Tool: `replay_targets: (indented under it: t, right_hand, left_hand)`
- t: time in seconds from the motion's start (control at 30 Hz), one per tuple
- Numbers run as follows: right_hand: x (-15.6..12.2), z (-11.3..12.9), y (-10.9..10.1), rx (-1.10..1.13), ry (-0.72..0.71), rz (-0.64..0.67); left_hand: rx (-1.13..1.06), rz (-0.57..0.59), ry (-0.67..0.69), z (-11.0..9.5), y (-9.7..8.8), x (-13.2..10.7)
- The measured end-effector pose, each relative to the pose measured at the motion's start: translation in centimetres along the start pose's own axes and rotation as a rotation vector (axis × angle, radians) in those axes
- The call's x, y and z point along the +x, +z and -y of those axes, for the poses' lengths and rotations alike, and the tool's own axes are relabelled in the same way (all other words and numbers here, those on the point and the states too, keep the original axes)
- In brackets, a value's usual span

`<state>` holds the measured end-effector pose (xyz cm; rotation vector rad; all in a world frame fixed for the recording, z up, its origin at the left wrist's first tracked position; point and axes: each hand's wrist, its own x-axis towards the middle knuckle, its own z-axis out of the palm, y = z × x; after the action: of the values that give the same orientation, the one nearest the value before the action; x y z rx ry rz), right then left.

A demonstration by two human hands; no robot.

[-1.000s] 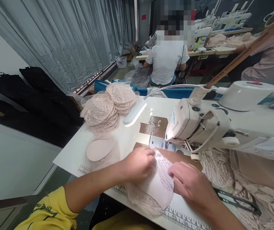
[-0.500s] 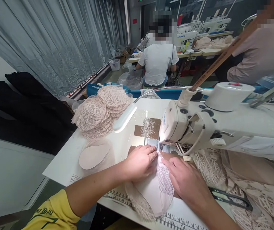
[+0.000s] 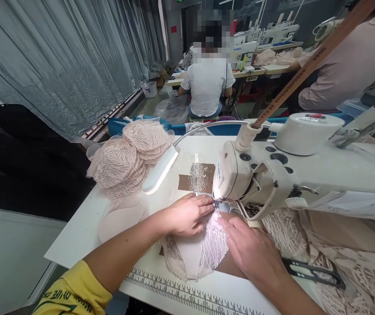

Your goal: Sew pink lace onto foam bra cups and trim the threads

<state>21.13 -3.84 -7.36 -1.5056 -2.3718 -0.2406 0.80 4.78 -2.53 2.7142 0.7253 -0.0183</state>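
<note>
A pale pink lace and lining piece [image 3: 203, 253] lies on the white sewing table [image 3: 75, 236], its far end under the head of the white sewing machine [image 3: 272, 175]. My left hand [image 3: 187, 214] presses on the piece's left side, fingertips close to the needle area, fingers curled down on the fabric. My right hand [image 3: 249, 249] lies flat on its right side, fingers stretched toward the needle.
Two stacks of lace cups [image 3: 128, 157] and a flat pink pad [image 3: 121, 221] sit at the left. A gooseneck lamp [image 3: 159, 170] hangs over the table. Black snips [image 3: 312, 271] and heaped lace [image 3: 354, 267] lie at the right. Other people sit at machines behind.
Both hands have slid the fabric piece forward along the table, from near the ruler edge to the machine's needle area.
</note>
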Motion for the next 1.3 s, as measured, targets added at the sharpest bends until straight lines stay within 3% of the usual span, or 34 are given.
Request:
replay_targets:
  t: [0.2, 0.4, 0.57, 0.7, 0.9, 1.0, 1.1, 1.3]
  right_hand:
    - [-0.3, -0.5, -0.4, 0.143, -0.024, 0.042]
    - [-0.5, -1.0, -0.8, 0.285, 0.07, 0.035]
    - [-0.1, -0.8, -0.9, 0.313, 0.072, 0.004]
    - [-0.2, -0.8, -2.0, 0.368, 0.111, 0.039]
    - [-0.2, 0.2, -4.5, 0.474, 0.059, 0.154]
    - [-0.6, 1.4, -4.3, 0.386, -0.046, 0.222]
    - [-1.5, 2.5, -3.4, 0.201, -0.119, 0.201]
    - [-3.2, 3.1, -2.6, 0.153, -0.117, 0.124]
  left_hand:
    - [0.103, 0.007, 0.029, 0.1, 0.0, -0.5]
    - [0.046, -0.186, 0.009, -2.4, -0.3, -2.5]
    - [0.078, -0.21, -0.065, -3.9, 1.7, -2.5]
    - [0.042, -0.261, -0.07, -3.7, 2.8, -2.2]
    - [-0.098, -0.253, -0.049, -3.0, 2.1, -2.9]
    - [-0.155, -0.25, -0.064, -2.7, 1.9, -3.2]
    - [-0.196, -0.237, -0.05, -2.5, 1.7, -3.4]
    - [-0.069, -0.201, 0.079, -2.5, 1.8, -3.6]
